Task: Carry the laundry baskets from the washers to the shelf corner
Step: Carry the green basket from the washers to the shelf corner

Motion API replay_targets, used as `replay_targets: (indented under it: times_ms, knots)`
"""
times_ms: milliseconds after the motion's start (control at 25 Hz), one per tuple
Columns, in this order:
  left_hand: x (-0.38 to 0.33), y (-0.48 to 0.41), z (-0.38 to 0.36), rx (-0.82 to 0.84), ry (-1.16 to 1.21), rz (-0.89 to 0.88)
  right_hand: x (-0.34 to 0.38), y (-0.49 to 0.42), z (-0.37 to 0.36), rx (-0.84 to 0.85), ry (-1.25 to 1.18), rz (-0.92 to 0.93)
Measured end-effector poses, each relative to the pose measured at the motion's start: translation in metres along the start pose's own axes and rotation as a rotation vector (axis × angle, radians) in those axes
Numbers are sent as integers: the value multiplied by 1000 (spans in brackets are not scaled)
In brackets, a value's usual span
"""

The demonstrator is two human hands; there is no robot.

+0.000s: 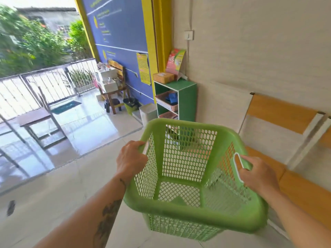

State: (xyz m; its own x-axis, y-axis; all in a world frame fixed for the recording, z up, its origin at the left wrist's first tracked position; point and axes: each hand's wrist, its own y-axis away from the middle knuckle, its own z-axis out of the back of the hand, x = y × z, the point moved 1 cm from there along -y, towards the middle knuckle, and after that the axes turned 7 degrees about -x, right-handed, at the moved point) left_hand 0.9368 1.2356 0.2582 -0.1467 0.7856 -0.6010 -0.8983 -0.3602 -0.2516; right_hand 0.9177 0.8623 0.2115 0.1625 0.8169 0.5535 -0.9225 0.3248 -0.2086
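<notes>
Green plastic mesh, the basket (179,123) looks empty, so light and fairly stiff, carried above the floor (71,194) short of the shelf (188,101), left hand (130,158) and right hand (258,174) each curled round a rim handle, the natural hold.

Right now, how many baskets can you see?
3: the green basket held by left hand and right hand; an upper pink basket and a lower pink basket in the shelf unit. Others may be hidden.

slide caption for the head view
Left hand and right hand hold a green laundry basket by its handles, green shelf ahead.
</notes>
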Motion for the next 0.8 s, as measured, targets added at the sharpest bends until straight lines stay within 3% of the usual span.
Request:
replay_targets:
  times_ms: [480,800]
  knots:
    - [58,-233,-90,-75,-13,130,95,-226,-165,156,3,56]
    - [67,-409,-193,147,10,-86,114,-291,-239,57,43,-241]
